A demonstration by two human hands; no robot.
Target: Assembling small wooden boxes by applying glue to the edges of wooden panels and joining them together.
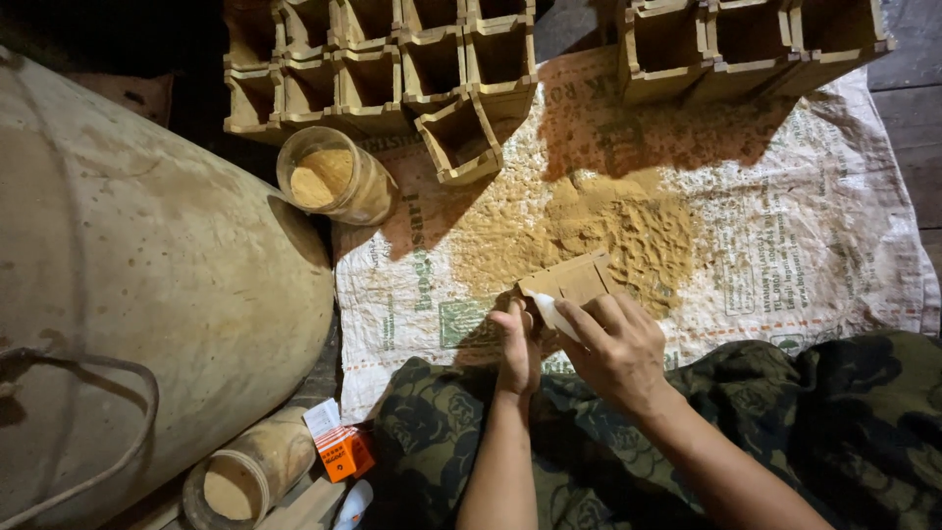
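Both hands meet over the near edge of a printed woven sack (805, 196): the left hand (517, 344) and right hand (616, 345) close their fingers around a small folded cardboard box (571, 282). A heap of tan powder (599, 231) lies just beyond it. Open cardboard boxes (392, 64) stand in rows farther back, a powder-filled jar (334, 177) beside them, a large drum (128, 285) at left.
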